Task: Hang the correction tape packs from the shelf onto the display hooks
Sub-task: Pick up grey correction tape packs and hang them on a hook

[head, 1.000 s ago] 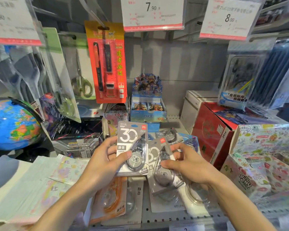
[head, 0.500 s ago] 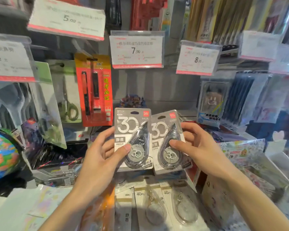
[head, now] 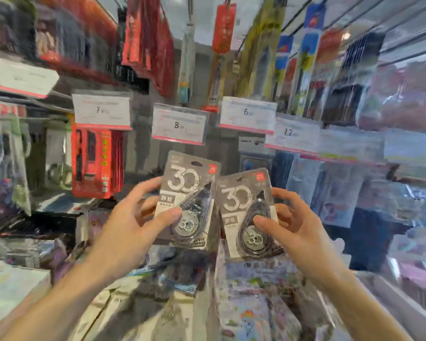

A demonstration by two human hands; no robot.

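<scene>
Head view, heavily motion-blurred away from centre. Both hands are raised in front of the hanging display, each grasping one pack.

The left hand [head: 133,217] pinches a grey carded correction tape pack with a large "30" and a dark teardrop dispenser under clear blister [head: 188,200]: thumb across the front of the blister, fingers behind the card. The pack is roughly upright, leaning slightly right, its hang hole at the top.

The right hand [head: 290,227] grips a second grey "30" correction tape pack [head: 247,212] of the same design, thumb on the blister front, fingers curled round the card's right edge. It sits just beside the first pack and a little lower; their near edges meet or overlap, cannot tell which.

Both packs are held in the air, below the white price label reading "8" [head: 180,124]. Neither is on a hook.

To the left hangs a red-orange carded pen pack [head: 96,163]. Shelf contents below the forearms are too smeared to identify.
</scene>
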